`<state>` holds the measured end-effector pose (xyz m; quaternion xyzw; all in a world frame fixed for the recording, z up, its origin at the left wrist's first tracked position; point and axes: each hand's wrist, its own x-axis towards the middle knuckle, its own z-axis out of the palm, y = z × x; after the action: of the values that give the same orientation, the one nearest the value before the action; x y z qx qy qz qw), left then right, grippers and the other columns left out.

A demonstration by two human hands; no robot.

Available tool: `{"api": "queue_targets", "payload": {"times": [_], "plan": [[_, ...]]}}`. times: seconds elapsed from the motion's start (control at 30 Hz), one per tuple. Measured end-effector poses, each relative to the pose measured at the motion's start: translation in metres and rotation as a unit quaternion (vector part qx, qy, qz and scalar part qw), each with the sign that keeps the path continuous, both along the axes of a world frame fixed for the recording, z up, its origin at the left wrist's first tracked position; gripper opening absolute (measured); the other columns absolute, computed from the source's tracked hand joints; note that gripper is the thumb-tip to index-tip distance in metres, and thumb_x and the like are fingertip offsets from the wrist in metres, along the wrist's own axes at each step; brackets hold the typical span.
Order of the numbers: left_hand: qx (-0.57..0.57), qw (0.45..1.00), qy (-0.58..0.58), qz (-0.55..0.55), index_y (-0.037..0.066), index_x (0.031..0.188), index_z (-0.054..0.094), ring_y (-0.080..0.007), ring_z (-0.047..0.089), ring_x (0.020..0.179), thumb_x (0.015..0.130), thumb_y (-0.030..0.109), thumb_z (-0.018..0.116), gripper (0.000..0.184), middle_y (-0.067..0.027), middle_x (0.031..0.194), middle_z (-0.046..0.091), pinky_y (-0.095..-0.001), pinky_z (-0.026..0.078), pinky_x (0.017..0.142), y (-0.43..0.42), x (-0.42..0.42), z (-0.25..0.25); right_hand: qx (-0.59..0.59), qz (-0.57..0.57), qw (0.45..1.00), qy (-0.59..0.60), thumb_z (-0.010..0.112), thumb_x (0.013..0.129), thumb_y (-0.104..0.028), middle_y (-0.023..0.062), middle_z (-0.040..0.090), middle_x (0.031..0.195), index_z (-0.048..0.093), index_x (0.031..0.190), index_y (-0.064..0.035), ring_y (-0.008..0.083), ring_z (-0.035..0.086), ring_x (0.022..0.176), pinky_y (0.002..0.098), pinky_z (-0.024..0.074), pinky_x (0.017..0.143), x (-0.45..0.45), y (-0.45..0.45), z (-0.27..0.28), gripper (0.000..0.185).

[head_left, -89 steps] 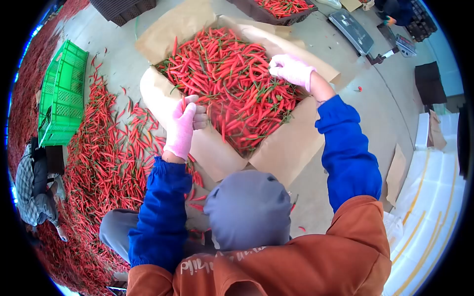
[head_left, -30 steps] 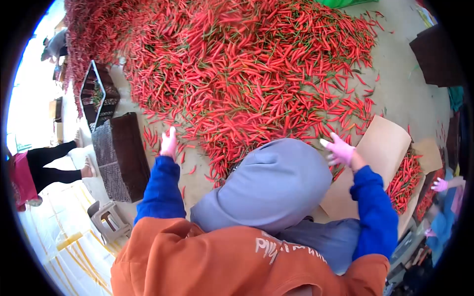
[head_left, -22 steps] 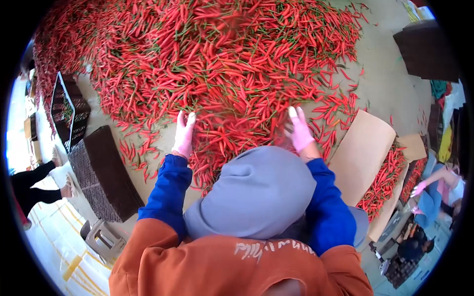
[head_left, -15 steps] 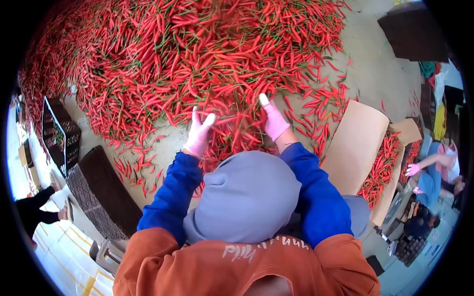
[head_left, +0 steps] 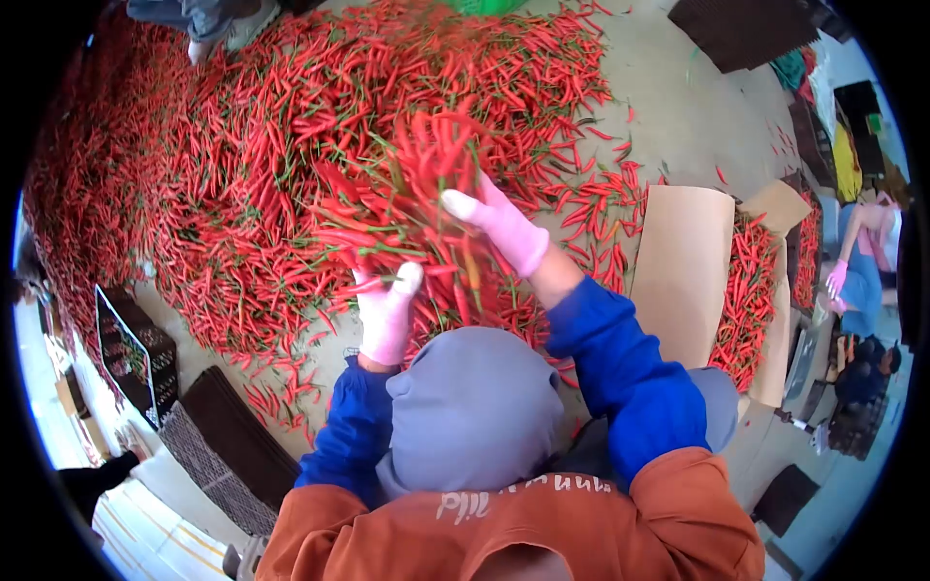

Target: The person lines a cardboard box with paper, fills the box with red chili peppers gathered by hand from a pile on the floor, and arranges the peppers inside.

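Both my hands wear pink gloves with white fingertips. A heaped bunch of red chilies (head_left: 426, 194) with green stems is clasped between them, raised above the pile. My left hand (head_left: 386, 315) supports the bunch from the lower left, its thumb across some stems. On the right side of the bunch, my right hand (head_left: 499, 223) grips it with the thumb on top, and its other fingers are largely hidden. Beneath and beyond lies a wide pile of red chilies (head_left: 232, 165) on the floor, partly blurred behind the bunch.
Right of my knee stands a paper-lined container of chilies (head_left: 744, 300) with a brown paper flap (head_left: 680, 271). Dark stacked crates (head_left: 228, 445) and a black crate (head_left: 131, 358) are at left. A co-worker (head_left: 862, 261) with pink gloves is at far right; another person's legs show at top left.
From the paper-lined container, my hands came over to the floor pile, closed in from both sides and lifted a bunch of chilies. The view has shifted, bringing another person's legs into the top left.
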<state>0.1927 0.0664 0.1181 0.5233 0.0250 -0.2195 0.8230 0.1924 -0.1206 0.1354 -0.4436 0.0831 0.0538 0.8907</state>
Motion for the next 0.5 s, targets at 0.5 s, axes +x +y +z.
{"api": "queue_targets", "payload": {"times": [0.5], "plan": [[0.073,0.945,-0.226,-0.226,0.004,0.142,0.029,-0.0191,0.043,0.125,0.093,0.025,0.056,0.06,-0.0111,0.137,0.042,-0.0339,0.035,0.104,-0.113,0.01,0.128,-0.142,-0.329,0.927,-0.108,0.067,0.085,-0.035,0.0109,0.049,0.132,0.031,0.14,-0.004,0.0211,0.043,0.122,0.0353,0.0342,0.104,-0.067,-0.084,0.088,0.073]]}}
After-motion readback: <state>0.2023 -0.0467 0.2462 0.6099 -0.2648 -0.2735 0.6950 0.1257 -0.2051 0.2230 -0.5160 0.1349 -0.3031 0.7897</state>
